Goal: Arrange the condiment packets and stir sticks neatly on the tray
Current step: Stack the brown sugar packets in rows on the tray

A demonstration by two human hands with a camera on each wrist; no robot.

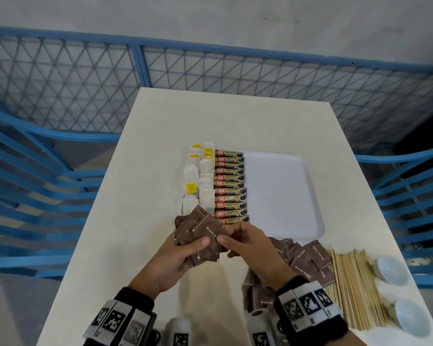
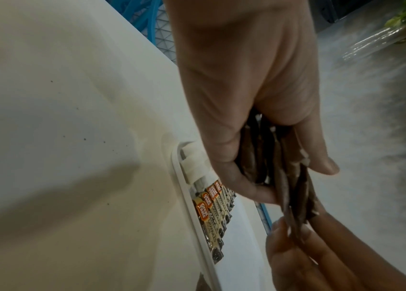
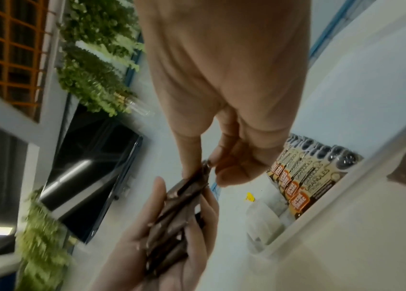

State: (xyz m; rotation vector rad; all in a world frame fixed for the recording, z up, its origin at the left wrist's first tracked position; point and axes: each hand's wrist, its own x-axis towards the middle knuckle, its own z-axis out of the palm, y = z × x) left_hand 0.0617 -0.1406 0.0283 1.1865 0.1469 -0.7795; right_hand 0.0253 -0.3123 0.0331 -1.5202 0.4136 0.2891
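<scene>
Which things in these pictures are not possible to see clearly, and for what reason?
- Number of brown sugar packets in the left hand: head view, they overlap and the fingers cover them.
- Near end of the coffee sachet row: head view, hidden behind the right hand and the held packets.
- Print on the yellow tea bag tags: too small.
- Loose sugar packets near the right wrist: partly covered by it.
- Lower bowl: fades toward the dark corner.
</scene>
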